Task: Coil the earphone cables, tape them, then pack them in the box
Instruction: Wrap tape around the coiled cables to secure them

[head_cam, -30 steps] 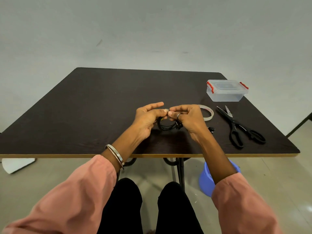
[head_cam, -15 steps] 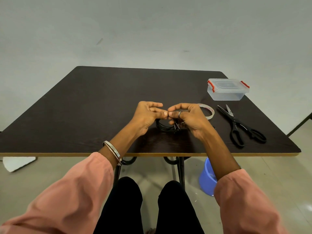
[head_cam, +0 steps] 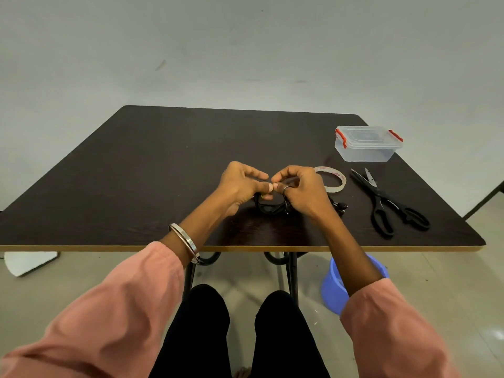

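A coiled black earphone cable [head_cam: 268,208] sits between my hands just above the dark table [head_cam: 152,170], near its front edge. My left hand [head_cam: 241,184] grips the left side of the coil with curled fingers. My right hand [head_cam: 302,190] grips the right side, thumb tips almost touching. An earbud end [head_cam: 341,206] pokes out to the right of my right hand. The tape roll [head_cam: 334,180] lies flat just behind my right hand. The clear box [head_cam: 366,144] with red clips stands closed at the back right.
Black scissors [head_cam: 387,204] lie at the right, between the tape roll and the table's right edge. A blue bucket [head_cam: 334,285] stands on the floor under the table's front right. White paper [head_cam: 27,261] lies on the floor at left.
Both hands stayed together on the coil; my fingers curled tighter around it and the left index finger lowered. The earbud end now shows to the right.
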